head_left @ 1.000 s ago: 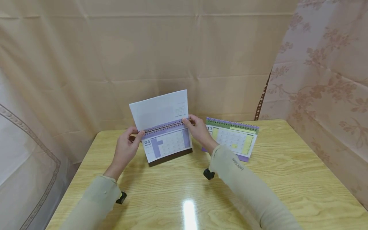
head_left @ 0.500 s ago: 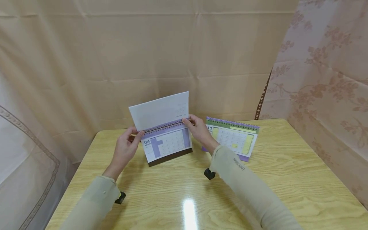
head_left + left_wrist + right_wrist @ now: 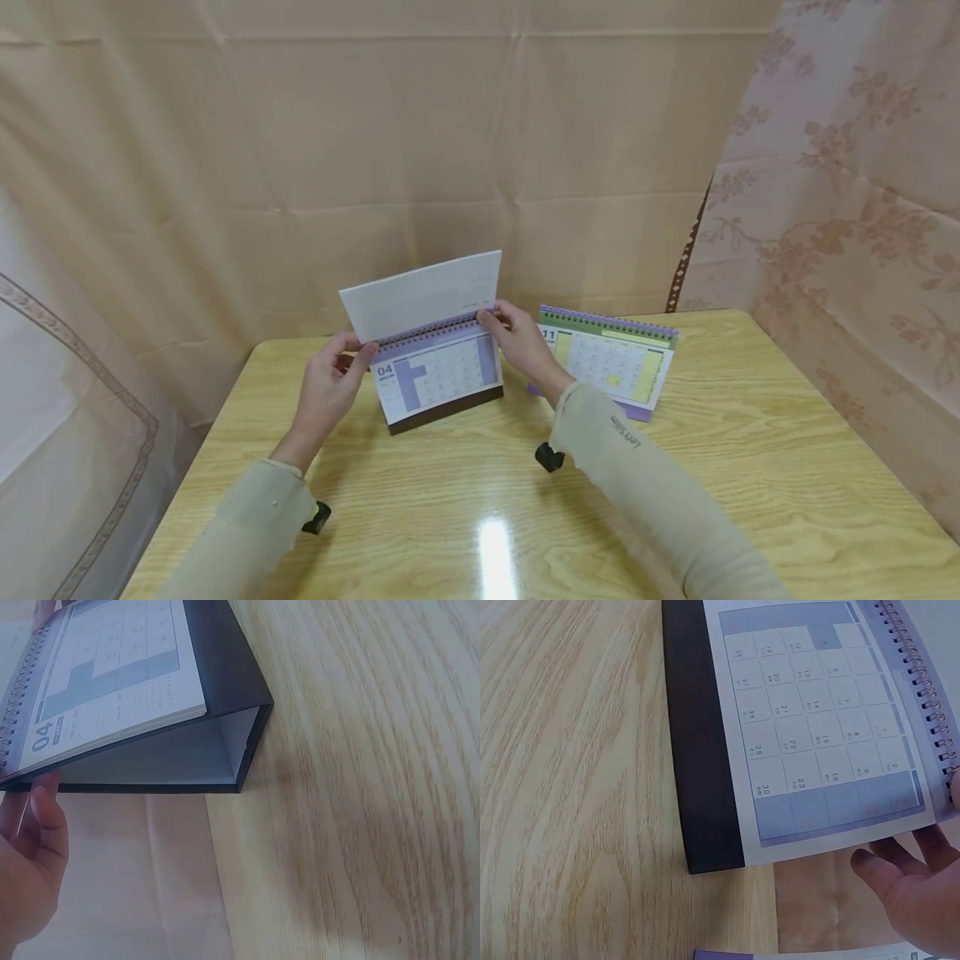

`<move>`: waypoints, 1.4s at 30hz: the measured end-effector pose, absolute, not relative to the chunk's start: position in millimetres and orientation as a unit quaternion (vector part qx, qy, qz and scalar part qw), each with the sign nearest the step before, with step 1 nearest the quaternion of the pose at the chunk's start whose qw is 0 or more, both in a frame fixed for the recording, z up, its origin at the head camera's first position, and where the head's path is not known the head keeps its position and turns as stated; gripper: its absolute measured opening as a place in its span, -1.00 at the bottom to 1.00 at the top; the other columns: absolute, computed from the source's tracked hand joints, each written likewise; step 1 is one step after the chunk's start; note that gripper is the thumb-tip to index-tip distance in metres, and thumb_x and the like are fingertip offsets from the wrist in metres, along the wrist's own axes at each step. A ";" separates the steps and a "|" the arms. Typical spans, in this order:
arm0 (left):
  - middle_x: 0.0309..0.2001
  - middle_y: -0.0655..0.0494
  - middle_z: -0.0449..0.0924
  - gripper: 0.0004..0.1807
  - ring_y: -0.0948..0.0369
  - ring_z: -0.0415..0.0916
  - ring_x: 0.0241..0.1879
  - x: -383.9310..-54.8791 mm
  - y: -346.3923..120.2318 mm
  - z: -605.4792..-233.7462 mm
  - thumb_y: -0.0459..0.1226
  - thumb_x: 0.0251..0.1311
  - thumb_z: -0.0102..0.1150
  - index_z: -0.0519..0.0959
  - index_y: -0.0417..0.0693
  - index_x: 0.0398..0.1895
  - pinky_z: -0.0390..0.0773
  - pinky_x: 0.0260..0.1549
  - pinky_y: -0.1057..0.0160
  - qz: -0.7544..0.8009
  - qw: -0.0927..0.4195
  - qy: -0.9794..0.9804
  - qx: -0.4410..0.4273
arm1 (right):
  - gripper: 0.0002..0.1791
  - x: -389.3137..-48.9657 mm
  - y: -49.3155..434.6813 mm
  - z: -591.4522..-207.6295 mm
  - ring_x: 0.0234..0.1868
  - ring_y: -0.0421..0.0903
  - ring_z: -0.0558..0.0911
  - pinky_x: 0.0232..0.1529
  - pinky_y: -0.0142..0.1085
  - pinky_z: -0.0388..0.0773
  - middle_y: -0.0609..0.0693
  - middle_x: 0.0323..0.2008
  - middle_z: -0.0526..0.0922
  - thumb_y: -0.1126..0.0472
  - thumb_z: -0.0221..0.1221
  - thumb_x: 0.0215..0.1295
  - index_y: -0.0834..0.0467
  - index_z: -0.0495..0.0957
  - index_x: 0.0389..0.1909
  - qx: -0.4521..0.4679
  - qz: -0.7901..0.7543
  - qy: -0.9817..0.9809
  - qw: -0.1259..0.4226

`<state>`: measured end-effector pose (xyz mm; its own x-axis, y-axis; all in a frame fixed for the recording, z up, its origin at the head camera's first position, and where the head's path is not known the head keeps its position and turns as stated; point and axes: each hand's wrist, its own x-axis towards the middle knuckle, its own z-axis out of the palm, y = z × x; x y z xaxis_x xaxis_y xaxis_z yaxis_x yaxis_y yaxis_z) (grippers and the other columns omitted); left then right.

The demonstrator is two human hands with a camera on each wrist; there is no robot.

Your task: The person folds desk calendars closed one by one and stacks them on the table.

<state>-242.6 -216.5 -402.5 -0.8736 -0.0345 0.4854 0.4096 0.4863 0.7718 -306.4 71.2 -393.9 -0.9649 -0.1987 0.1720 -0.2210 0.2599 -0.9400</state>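
Observation:
A desk calendar point(image 3: 446, 379) with a lilac page marked 04 stands on its dark brown base point(image 3: 699, 750). My left hand point(image 3: 330, 379) grips its top left corner by the spiral binding, thumb in front and fingers behind. At the top right corner, my right hand point(image 3: 525, 346) pinches the calendar the same way. Above the binding, turned-over white pages point(image 3: 423, 296) lean backward. In the left wrist view the calendar's hollow triangular side point(image 3: 169, 761) shows above my fingers. Part of my right thumb is cut off in the right wrist view.
A second spiral calendar point(image 3: 611, 367), green and yellow and marked 11, stands to the right, partly behind my right wrist. Both are on a wooden table point(image 3: 420, 517). A beige curtain point(image 3: 375, 150) hangs behind, and a floral one point(image 3: 847, 183) at right.
The turned-over pages have tipped farther back and down behind the binding. Both hands stay at the calendar's top corners.

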 end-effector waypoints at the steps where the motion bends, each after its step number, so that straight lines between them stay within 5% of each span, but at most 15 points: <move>1: -0.21 -0.12 0.70 -0.82 0.18 0.62 -0.42 -242.8 -216.5 -403.5 -0.27 0.41 0.24 0.61 -0.25 -0.15 0.52 -0.47 0.44 -0.498 0.226 -0.830 -0.113 | -0.65 -306.3 71.2 -394.4 0.08 0.01 0.60 0.10 -0.07 0.53 0.07 0.03 0.68 -0.02 0.08 0.55 0.12 0.61 0.10 0.133 0.593 -0.794 0.014; 6: -0.23 -0.12 0.70 -0.83 0.26 0.61 -0.46 -242.7 -216.2 -405.6 -0.26 0.41 0.24 0.61 -0.24 -0.16 0.52 -0.49 0.42 -0.498 0.230 -0.828 -0.118 | -0.66 -306.1 71.0 -396.3 0.13 0.01 0.59 0.16 -0.08 0.51 0.08 0.03 0.69 0.00 0.09 0.55 0.15 0.62 0.07 0.134 0.590 -0.795 0.031; 16: -0.08 -0.05 0.71 -0.74 0.04 0.71 -0.35 -241.3 -225.5 -399.9 -0.15 0.40 0.25 0.67 -0.17 -0.06 0.60 -0.42 0.39 -0.492 0.189 -0.842 -0.118 | -0.65 -306.5 68.0 -396.3 0.17 0.02 0.57 0.22 -0.09 0.47 0.11 0.05 0.68 0.02 0.11 0.54 0.19 0.60 0.10 0.125 0.612 -0.781 0.020; 25: -0.06 -0.10 0.69 -0.73 0.17 0.70 -0.41 -236.9 -222.9 -393.2 -0.15 0.40 0.26 0.65 -0.18 -0.03 0.65 -0.48 0.26 -0.494 0.176 -0.842 -0.125 | -0.65 -305.9 67.9 -398.2 0.25 0.02 0.54 0.29 -0.12 0.43 0.10 0.07 0.68 0.01 0.11 0.53 0.19 0.60 0.08 0.123 0.604 -0.787 0.033; 32: -0.09 -0.12 0.70 -0.73 -0.03 0.73 -0.39 -235.4 -222.0 -394.1 -0.18 0.38 0.28 0.65 -0.18 -0.03 0.68 -0.54 0.12 -0.513 0.174 -0.831 -0.127 | -0.68 -305.2 68.7 -397.8 0.31 0.04 0.50 0.33 -0.09 0.38 0.11 0.09 0.67 0.04 0.11 0.53 0.20 0.59 0.04 0.125 0.615 -0.778 0.030; 42: -0.07 -0.12 0.69 -0.73 -0.03 0.74 -0.34 -233.2 -222.0 -392.3 -0.17 0.38 0.29 0.65 -0.18 -0.04 0.70 -0.48 0.11 -0.516 0.167 -0.832 -0.118 | -0.70 -299.2 72.3 -391.1 0.34 0.04 0.47 0.37 -0.06 0.32 0.08 0.10 0.65 0.08 0.03 0.59 0.12 0.54 0.16 0.144 0.609 -0.780 0.004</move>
<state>-233.2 -222.0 -392.3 -0.9165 0.0247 0.3992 0.3685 0.4400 0.8189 -299.2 72.3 -391.1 -0.9583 -0.2200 0.1823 -0.2300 0.2160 -0.9489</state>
